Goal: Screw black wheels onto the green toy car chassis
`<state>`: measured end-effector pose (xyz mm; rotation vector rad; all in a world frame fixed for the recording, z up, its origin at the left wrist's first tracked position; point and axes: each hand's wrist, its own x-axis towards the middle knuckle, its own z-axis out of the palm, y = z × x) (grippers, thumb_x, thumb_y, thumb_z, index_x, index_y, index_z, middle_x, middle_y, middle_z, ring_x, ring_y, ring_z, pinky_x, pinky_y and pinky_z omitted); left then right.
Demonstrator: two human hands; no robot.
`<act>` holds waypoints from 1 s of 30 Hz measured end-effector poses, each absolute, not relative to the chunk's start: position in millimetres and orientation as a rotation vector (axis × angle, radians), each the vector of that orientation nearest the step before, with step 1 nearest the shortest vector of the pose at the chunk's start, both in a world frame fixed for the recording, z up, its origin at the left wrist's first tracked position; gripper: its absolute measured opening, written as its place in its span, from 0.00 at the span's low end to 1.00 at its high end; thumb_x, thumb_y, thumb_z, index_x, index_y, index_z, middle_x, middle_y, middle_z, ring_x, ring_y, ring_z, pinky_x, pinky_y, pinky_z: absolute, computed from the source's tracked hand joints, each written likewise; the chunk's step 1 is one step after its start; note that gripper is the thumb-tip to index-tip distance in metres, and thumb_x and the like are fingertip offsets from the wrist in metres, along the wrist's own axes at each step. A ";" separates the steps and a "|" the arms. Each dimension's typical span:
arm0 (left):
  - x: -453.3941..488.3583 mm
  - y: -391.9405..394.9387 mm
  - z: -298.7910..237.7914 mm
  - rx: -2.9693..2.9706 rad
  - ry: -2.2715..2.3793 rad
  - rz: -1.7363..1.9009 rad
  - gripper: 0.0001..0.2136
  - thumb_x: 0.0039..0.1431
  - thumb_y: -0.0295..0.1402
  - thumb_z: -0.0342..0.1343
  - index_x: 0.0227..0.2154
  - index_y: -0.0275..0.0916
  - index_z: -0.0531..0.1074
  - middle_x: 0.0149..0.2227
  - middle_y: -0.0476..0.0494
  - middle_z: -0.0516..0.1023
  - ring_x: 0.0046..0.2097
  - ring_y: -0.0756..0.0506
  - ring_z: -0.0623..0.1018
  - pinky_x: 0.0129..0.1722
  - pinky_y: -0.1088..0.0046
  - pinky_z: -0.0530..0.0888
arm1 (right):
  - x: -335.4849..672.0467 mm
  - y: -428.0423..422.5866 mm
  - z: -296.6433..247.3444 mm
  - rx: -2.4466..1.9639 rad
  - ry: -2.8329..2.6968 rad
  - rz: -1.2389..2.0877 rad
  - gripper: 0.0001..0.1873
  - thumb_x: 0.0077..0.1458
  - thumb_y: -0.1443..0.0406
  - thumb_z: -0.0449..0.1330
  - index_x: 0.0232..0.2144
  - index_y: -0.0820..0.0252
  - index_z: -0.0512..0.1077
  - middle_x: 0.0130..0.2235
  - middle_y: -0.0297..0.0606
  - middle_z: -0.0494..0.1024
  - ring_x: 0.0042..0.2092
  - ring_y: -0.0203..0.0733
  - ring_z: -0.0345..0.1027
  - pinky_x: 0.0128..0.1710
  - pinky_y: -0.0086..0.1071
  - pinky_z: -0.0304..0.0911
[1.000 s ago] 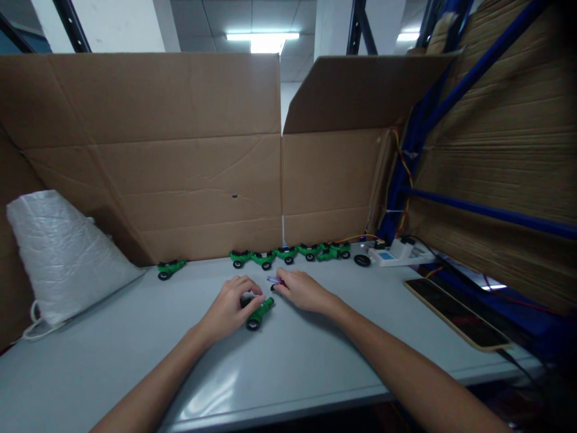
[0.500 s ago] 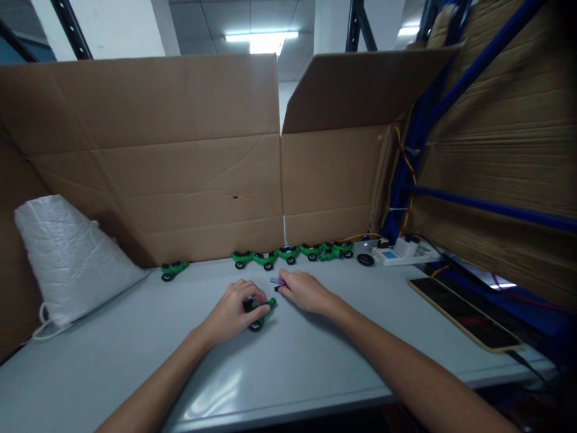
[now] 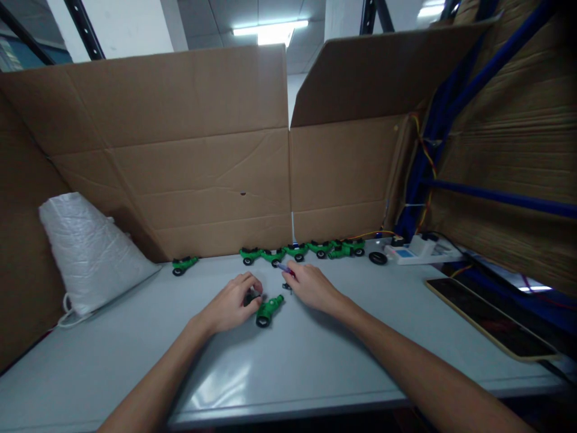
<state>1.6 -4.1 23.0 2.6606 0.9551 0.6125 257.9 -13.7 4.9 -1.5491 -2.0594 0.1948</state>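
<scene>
My left hand is closed on a black toy part, mostly covered by the fingers. Just right of it, a green toy vehicle body with a black wheel lies on the table, apart from the thumb or barely touching it; I cannot tell which. My right hand is pinched round a slim purple-and-red tool that points left; its kind is unclear. Below those fingertips sits a small dark piece on the tabletop.
Several green toy vehicles line the back of the table, and another toy vehicle stands farther left. A black ring, a power strip and a phone are on the right. A white wrapped bag leans at left.
The black part in my left hand has come away from the green body, which now lies uncovered beside the hand. The small dark piece now rests below my right hand. The view has shifted slightly.
</scene>
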 end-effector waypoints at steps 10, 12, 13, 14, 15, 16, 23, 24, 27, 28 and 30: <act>5.1 -10.0 22.0 2.583 0.888 0.592 0.04 0.64 0.32 0.57 0.39 0.40 0.74 0.40 0.45 0.74 0.35 0.47 0.75 0.39 0.71 0.73 | 253.8 -13.5 4.5 -1.291 -1.824 0.338 0.20 0.74 0.54 0.48 0.33 0.56 0.69 0.28 0.33 0.73 0.30 0.41 0.66 0.33 0.32 0.54; 8.9 -13.1 21.4 2.542 0.859 0.609 0.05 0.64 0.34 0.59 0.40 0.40 0.75 0.41 0.45 0.75 0.34 0.48 0.75 0.38 0.71 0.74 | 252.4 -16.9 7.3 -1.224 -1.795 0.301 0.21 0.75 0.54 0.47 0.32 0.55 0.67 0.30 0.35 0.74 0.33 0.42 0.67 0.35 0.32 0.58; 10.8 -14.4 20.5 2.513 0.851 0.624 0.06 0.64 0.35 0.59 0.41 0.41 0.75 0.41 0.45 0.76 0.34 0.48 0.76 0.38 0.71 0.74 | 251.7 -18.6 8.8 -1.193 -1.788 0.263 0.21 0.75 0.54 0.46 0.31 0.55 0.66 0.32 0.36 0.73 0.34 0.43 0.68 0.37 0.33 0.59; 12.7 -15.5 19.3 2.478 0.845 0.638 0.07 0.64 0.35 0.60 0.42 0.41 0.75 0.41 0.46 0.76 0.35 0.48 0.76 0.38 0.71 0.74 | 250.9 -20.2 10.2 -1.166 -1.780 0.222 0.21 0.75 0.53 0.46 0.30 0.55 0.65 0.33 0.37 0.73 0.36 0.43 0.68 0.39 0.34 0.60; 14.7 -16.3 17.6 2.438 0.841 0.651 0.08 0.64 0.36 0.61 0.43 0.41 0.75 0.40 0.46 0.77 0.36 0.48 0.76 0.38 0.72 0.74 | 250.3 -21.5 11.4 -1.145 -1.769 0.189 0.22 0.75 0.53 0.46 0.30 0.55 0.65 0.34 0.37 0.73 0.37 0.44 0.68 0.41 0.35 0.60; 16.7 -16.7 15.7 2.395 0.838 0.661 0.08 0.64 0.37 0.62 0.43 0.41 0.75 0.39 0.46 0.77 0.36 0.47 0.76 0.38 0.72 0.74 | 249.6 -22.6 12.3 -1.129 -1.752 0.175 0.22 0.75 0.53 0.46 0.30 0.55 0.65 0.34 0.38 0.72 0.38 0.44 0.67 0.41 0.35 0.61; 28.1 -14.3 4.3 2.240 0.693 0.704 0.11 0.66 0.40 0.63 0.44 0.39 0.78 0.46 0.40 0.81 0.43 0.45 0.78 0.46 0.68 0.75 | 242.0 -28.4 10.5 -1.041 -1.592 0.484 0.21 0.73 0.50 0.48 0.36 0.56 0.70 0.31 0.35 0.73 0.33 0.41 0.67 0.34 0.32 0.63; 28.9 -13.7 3.8 2.241 0.666 0.713 0.11 0.66 0.40 0.63 0.43 0.39 0.79 0.46 0.39 0.81 0.45 0.44 0.79 0.48 0.66 0.75 | 240.3 -29.9 9.8 -1.025 -1.589 0.516 0.19 0.73 0.50 0.49 0.38 0.56 0.70 0.31 0.34 0.73 0.32 0.40 0.67 0.34 0.32 0.63; 29.8 -12.1 3.4 2.236 0.613 0.730 0.10 0.65 0.40 0.65 0.42 0.40 0.81 0.47 0.38 0.81 0.48 0.42 0.79 0.51 0.64 0.75 | 235.6 -34.9 7.8 -0.979 -1.604 0.566 0.15 0.72 0.52 0.52 0.48 0.55 0.68 0.33 0.32 0.73 0.32 0.39 0.68 0.34 0.31 0.63; 29.8 -11.8 3.5 2.232 0.604 0.734 0.10 0.65 0.40 0.65 0.42 0.40 0.82 0.48 0.39 0.81 0.49 0.42 0.79 0.53 0.64 0.75 | 234.6 -36.4 7.0 -0.975 -1.615 0.564 0.15 0.72 0.53 0.53 0.51 0.54 0.66 0.33 0.31 0.73 0.32 0.39 0.68 0.34 0.31 0.63; 29.4 -11.4 3.6 2.228 0.599 0.732 0.09 0.65 0.40 0.65 0.42 0.41 0.82 0.48 0.39 0.81 0.51 0.41 0.79 0.55 0.62 0.75 | 233.3 -38.9 5.1 -0.985 -1.645 0.534 0.16 0.71 0.54 0.53 0.55 0.54 0.64 0.32 0.30 0.72 0.31 0.39 0.68 0.34 0.31 0.62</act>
